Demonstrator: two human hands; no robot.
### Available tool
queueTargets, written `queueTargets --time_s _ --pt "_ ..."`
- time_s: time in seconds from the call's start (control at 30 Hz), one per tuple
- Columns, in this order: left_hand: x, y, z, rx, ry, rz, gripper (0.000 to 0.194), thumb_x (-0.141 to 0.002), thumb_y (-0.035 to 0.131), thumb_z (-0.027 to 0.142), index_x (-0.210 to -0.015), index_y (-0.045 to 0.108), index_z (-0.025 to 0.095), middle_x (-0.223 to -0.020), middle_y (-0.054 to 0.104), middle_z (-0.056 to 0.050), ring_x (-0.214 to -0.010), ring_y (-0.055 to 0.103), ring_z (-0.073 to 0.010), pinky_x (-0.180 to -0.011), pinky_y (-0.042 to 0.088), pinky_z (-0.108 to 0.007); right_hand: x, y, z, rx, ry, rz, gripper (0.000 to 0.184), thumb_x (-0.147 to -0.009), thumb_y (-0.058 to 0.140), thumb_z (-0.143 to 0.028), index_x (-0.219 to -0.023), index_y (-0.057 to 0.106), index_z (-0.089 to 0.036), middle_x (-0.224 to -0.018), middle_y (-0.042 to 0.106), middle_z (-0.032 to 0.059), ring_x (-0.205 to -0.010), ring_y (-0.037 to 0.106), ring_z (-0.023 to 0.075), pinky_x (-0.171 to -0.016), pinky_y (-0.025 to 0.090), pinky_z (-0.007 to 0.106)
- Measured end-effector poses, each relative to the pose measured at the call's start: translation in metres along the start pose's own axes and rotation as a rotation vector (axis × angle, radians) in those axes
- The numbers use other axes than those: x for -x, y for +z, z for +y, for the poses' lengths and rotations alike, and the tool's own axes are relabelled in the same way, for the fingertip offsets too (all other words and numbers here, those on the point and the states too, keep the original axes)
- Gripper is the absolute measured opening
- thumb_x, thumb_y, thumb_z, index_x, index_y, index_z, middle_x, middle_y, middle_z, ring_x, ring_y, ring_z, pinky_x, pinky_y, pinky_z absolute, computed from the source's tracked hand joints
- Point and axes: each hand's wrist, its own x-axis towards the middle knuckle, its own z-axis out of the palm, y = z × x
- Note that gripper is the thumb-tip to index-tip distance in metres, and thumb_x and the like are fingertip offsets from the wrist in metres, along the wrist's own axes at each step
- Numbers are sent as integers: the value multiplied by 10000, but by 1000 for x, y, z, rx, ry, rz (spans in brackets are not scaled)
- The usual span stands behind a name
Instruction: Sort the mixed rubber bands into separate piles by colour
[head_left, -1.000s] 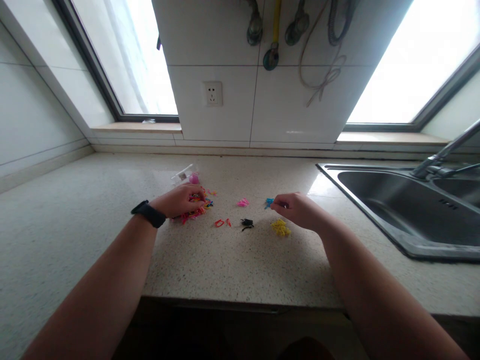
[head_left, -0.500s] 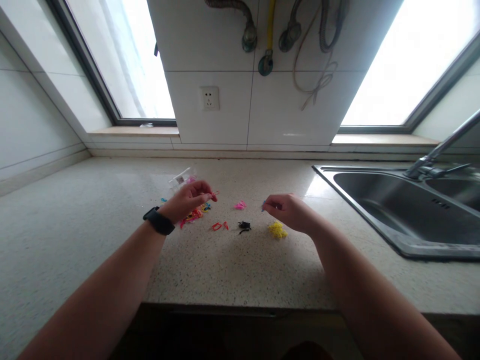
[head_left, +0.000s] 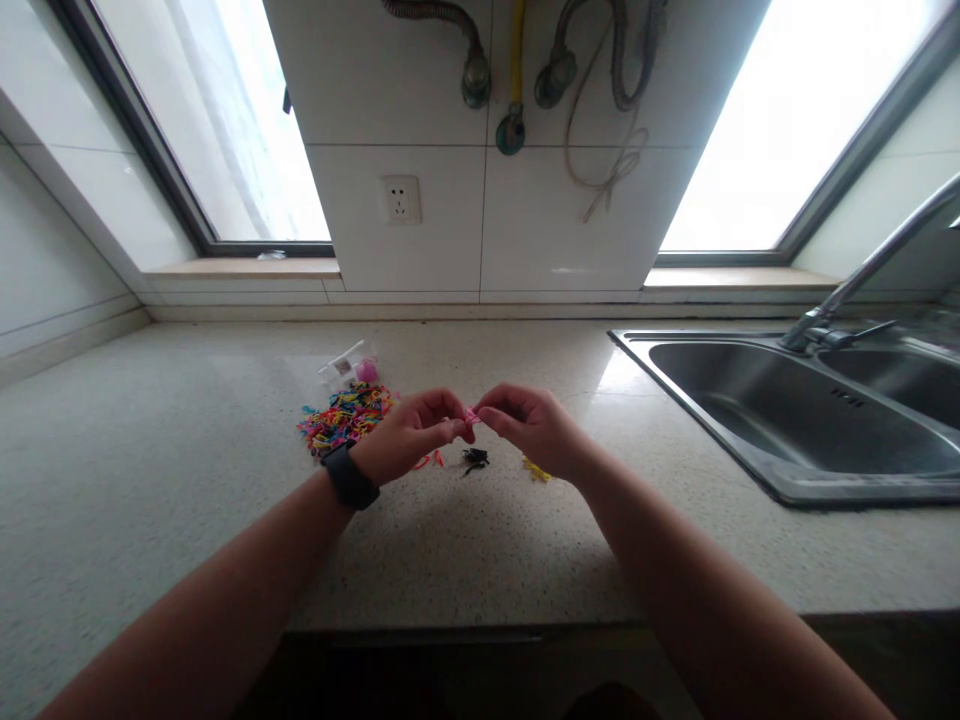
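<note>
Over the middle of the counter my two hands meet at the fingertips. My left hand [head_left: 424, 425], with a dark watch on its wrist, pinches small pink rubber bands [head_left: 472, 415]. My right hand [head_left: 529, 420] is closed, its thumb and forefinger on the same pink bands. A mixed heap of coloured rubber bands [head_left: 341, 420] lies left of my left hand. Below my hands are a few red bands [head_left: 438, 459] and a small black bunch [head_left: 475, 457]. A yellow bunch [head_left: 535, 470] is partly covered by my right hand.
A clear plastic bag [head_left: 341, 367] with a pink round thing [head_left: 367, 370] lies behind the heap. The steel sink [head_left: 697, 420] with its tap [head_left: 817, 325] takes up the right side. The counter's front edge [head_left: 465, 630] runs close to me; a tiled wall stands behind.
My left hand has moved right, off the coloured heap, which now shows. My right hand has come left to meet it at the pink bands. The view has shifted slightly right.
</note>
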Motion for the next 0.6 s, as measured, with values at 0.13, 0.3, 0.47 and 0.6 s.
queueTargets --time_s 0.13,0.3,0.47,0.6 --pt "-1 0 1 1 -2 7 134 -868 692 290 -876 616 180 -830 690 -43 -795 646 -153 -765 506 -311 2 -1 1 14 -1 -13 241 -889 656 -404 -825 688 -173 -613 478 -40 -566 359 96 -499 277 253" --pt "-1 -3 -1 -15 -10 19 147 -856 718 290 -861 625 176 -828 707 -41 -790 658 -145 -772 516 -302 3 -2 2 15 -1 10 226 -893 654 -388 -826 693 -176 -612 491 -38 -564 371 95 -499 285 258" --pt "-1 -6 -2 11 -24 38 175 -808 783 255 -832 641 156 -819 720 -40 -774 673 -131 -751 524 -273 4 -4 -1 26 -23 47 205 -889 655 -363 -821 690 -173 -631 526 -29 -562 397 91 -507 312 256" --pt "-2 -9 -3 56 -6 57 203 -789 808 269 -847 647 160 -827 722 -34 -783 687 -137 -766 544 -278 3 -8 -3 -7 -15 104 207 -868 670 -377 -815 681 -177 -638 541 -27 -566 407 91 -507 321 255"
